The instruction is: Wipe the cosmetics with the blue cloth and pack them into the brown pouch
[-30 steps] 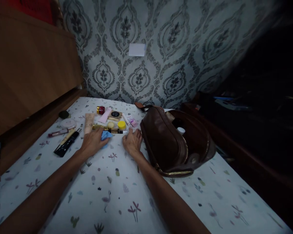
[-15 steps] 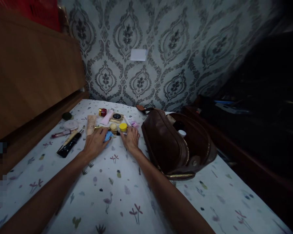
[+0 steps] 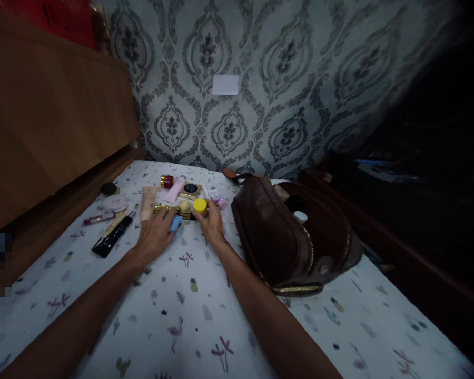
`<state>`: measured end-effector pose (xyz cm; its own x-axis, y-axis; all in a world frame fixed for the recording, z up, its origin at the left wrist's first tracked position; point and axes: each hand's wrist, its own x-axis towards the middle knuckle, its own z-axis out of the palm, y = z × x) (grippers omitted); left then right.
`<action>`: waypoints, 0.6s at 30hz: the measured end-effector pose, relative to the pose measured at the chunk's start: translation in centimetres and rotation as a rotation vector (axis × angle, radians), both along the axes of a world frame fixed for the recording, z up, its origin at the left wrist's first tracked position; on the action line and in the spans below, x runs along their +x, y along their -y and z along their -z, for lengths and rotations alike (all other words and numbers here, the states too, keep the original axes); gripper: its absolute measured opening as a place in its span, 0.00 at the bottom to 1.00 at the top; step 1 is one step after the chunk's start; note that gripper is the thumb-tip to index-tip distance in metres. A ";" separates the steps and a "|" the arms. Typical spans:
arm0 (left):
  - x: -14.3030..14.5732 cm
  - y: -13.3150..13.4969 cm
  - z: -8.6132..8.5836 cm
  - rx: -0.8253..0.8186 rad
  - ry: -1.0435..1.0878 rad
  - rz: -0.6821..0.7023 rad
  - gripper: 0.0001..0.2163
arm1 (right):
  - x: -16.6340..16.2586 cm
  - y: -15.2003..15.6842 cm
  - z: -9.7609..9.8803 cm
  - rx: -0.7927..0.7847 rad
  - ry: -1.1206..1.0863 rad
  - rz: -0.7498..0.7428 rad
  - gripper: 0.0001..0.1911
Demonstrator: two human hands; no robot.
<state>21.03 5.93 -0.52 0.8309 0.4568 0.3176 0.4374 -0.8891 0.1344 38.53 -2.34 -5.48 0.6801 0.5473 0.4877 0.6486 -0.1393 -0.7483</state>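
My right hand pinches a small jar with a yellow lid between thumb and fingers. A crumpled blue cloth shows under the fingers of my left hand, which are curled over it. Just beyond that hand lie a gold tube and a beige squeeze tube. Between the hands sits a small round cream-coloured item. Farther back are a pink tube, a gold compact with a dark round centre and a red jar with a gold cap.
An open brown leather bag stands to the right, a white-capped item inside it. A black tube, a lip gloss and a round pale case lie left. A wooden cabinet borders the left side; a patterned wall rises behind.
My right hand's fingers have closed on the yellow-lidded jar from its right side. My left hand stays over the blue cloth. The view has shifted slightly.
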 end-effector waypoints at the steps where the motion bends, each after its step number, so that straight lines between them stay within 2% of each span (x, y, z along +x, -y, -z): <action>1: 0.0 -0.1 0.0 -0.012 0.039 0.003 0.18 | -0.3 0.2 0.0 0.034 0.018 -0.023 0.18; 3: 0.0 -0.1 0.0 -0.035 0.132 0.016 0.17 | -1.1 0.7 -0.2 0.047 0.067 -0.043 0.18; 6: 0.2 0.5 -0.1 -0.055 0.226 0.087 0.18 | -2.8 1.7 -0.5 -0.035 0.147 -0.082 0.18; 10: 0.6 2.1 0.2 -0.101 0.157 0.200 0.17 | -4.7 3.2 -0.5 -0.097 0.192 -0.209 0.17; 14: 0.8 3.2 0.4 -0.323 0.234 0.254 0.15 | -5.6 4.8 -0.6 -0.049 0.090 -0.256 0.07; 18: 1.0 3.2 0.2 -0.580 0.354 0.277 0.15 | -6.0 6.3 -1.5 -0.042 -0.027 -0.314 0.02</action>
